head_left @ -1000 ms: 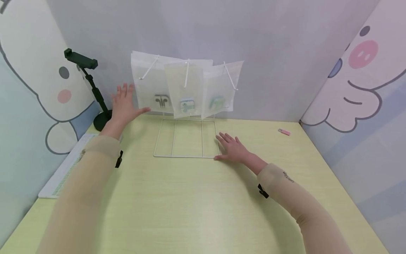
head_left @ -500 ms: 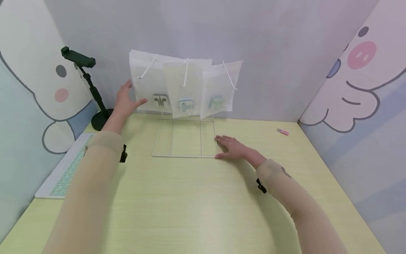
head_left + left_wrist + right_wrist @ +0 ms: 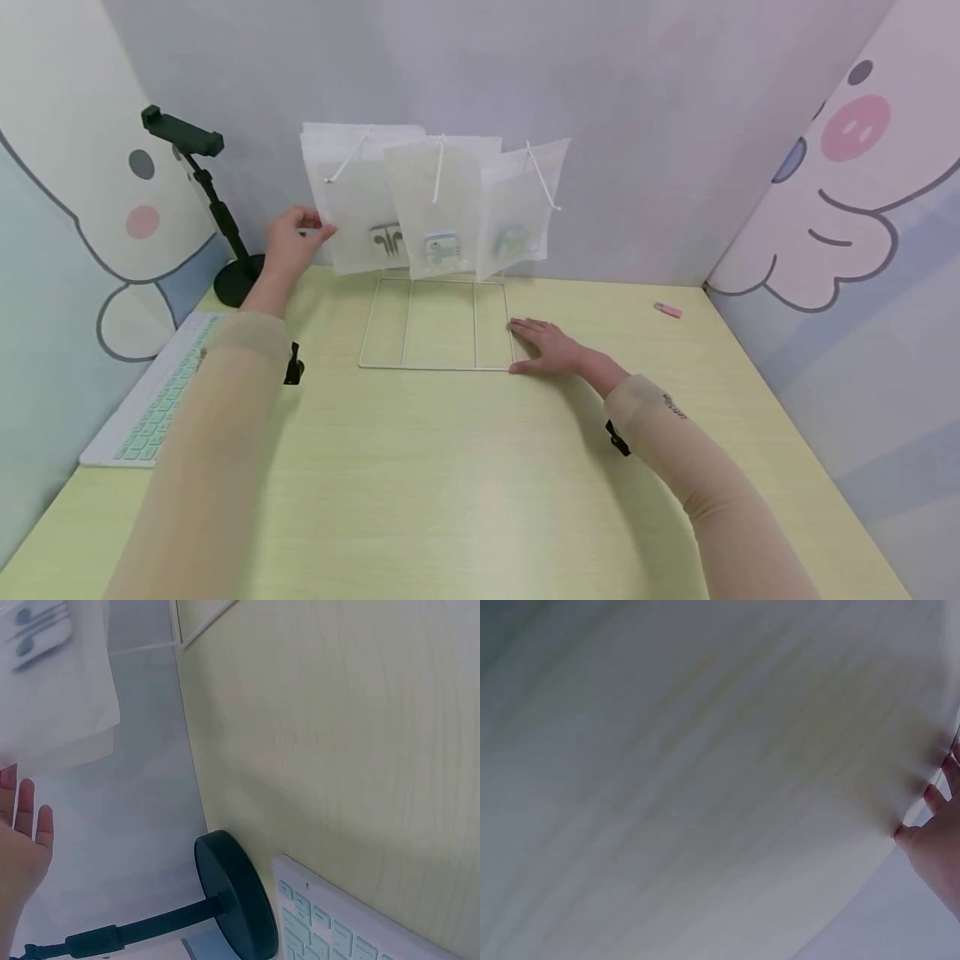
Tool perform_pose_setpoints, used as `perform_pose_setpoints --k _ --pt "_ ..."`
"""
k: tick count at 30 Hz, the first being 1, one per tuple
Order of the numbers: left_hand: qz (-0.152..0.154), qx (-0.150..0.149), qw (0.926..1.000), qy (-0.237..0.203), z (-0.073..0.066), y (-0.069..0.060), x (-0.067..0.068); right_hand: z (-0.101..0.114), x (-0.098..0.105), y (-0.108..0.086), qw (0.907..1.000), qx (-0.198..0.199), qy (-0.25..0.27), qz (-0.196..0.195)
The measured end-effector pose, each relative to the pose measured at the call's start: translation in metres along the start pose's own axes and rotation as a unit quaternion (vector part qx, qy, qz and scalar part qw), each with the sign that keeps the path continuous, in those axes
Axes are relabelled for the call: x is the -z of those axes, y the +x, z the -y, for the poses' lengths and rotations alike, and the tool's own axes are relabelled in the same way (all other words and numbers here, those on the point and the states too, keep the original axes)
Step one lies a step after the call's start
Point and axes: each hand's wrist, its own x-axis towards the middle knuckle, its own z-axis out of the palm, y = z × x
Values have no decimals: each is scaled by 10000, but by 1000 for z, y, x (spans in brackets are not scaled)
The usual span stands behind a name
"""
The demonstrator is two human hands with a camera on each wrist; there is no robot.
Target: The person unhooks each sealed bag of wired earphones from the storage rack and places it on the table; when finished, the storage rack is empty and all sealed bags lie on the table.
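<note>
White metal-wire rack (image 3: 476,325): rectangular barred base flat on desk (image 3: 465,483); prongs above. Frosted translucent pouch (image 3: 352,208): hung on the rack's leftmost prong, lower end skewed toward the rack's middle; dark-and-white earphones (image 3: 387,239) showing through near bottom.

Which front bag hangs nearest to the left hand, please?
The leftmost bag, showing dark earphone shapes: the left hand pinches its edge; the other two hang untouched.
</note>
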Motion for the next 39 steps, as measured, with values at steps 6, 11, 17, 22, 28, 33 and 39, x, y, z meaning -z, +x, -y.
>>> perform_pose_setpoints --k 6,11,17,22,28,33,39 --pt "-293 -184 9994 -72 2 -3 -1 1 0 0 10000 -25 -3 0" --pt "-408 -301 9987 -94 1 -7 2 1 2 -1 10000 50 22 -6" --pt "-403 -182 9990 80 1 -12 8 -1 2 0 9999 -16 124 69" --pt "-427 -259 9986 150 5 -17 13 -4 0 1 9998 -27 181 70" --pt "-627 -465 9967 215 4 -22 20 -4 0 0 9998 -17 202 73" --pt "-819 -575 9946 290 2 -26 28 -4 0 0 9998 -14 167 79" --pt "-1117 -744 9909 59 -3 -28 37 -3 1 -1 9998 -52 159 102"
